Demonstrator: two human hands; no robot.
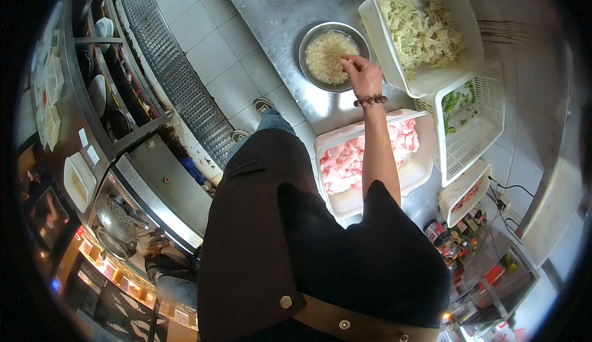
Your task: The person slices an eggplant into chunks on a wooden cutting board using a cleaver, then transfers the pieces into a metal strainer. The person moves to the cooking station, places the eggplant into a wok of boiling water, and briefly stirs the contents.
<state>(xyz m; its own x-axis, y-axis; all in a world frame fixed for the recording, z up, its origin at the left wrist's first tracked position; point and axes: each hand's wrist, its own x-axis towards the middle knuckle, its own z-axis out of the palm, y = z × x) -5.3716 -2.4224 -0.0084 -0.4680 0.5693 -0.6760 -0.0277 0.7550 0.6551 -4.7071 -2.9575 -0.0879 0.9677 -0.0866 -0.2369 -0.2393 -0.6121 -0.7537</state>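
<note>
A steel bowl (307,77) holds finely chopped pale pieces (327,54) in cloudy liquid. Over its right side is my right hand (365,76), thumb and fingertips pinched together; whether a small bit sits between them is too fine to see. A dark bead bracelet (370,101) circles that wrist. Under my forearm stands a white tub (418,175) of sliced pink-and-white raw meat (344,164). Beyond the bowl, a larger white tub (471,50) contains shredded pale green cabbage (421,32). My left hand is out of view.
A white perforated basket (476,145) with green leaves (455,104) adjoins the cabbage tub. Farther right are a small white container (455,194), seasoning bottles (462,228) and cables (504,203). The steel table (277,13) ends beside the tiled floor (217,60); a floor grate (180,73) runs left.
</note>
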